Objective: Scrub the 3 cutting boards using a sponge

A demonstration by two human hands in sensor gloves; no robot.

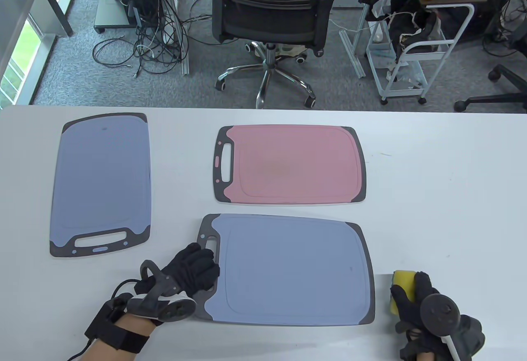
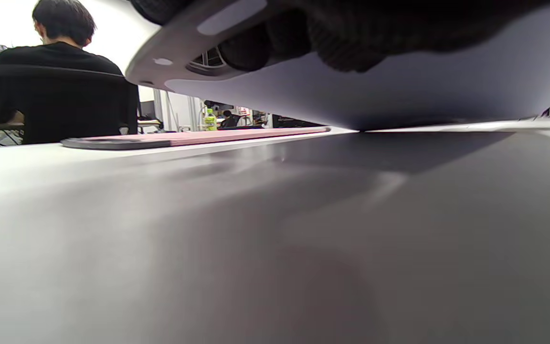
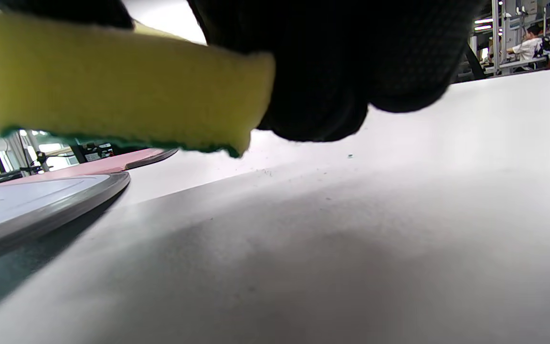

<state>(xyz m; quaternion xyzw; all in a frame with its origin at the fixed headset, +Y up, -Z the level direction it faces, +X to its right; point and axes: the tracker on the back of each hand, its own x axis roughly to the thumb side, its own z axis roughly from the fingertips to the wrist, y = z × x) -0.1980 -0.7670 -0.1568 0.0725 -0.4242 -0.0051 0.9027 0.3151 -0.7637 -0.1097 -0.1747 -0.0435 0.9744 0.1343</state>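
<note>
Three cutting boards lie on the white table [image 1: 432, 196]: a blue one [image 1: 101, 184] at the left, a pink one [image 1: 290, 165] in the middle at the back, and a larger blue one [image 1: 288, 270] at the front. My left hand [image 1: 193, 268] grips the front board's handle end; in the left wrist view that end [image 2: 351, 91] is tilted up off the table. My right hand [image 1: 416, 299] holds a yellow sponge [image 1: 403, 284] just right of this board; in the right wrist view the sponge [image 3: 122, 91] hangs slightly above the table.
Beyond the table's far edge stand a black office chair [image 1: 271, 10], a white cart [image 1: 411, 60] and loose cables [image 1: 152, 43] on the carpet. A person in black [image 2: 55, 71] sits behind the table in the left wrist view.
</note>
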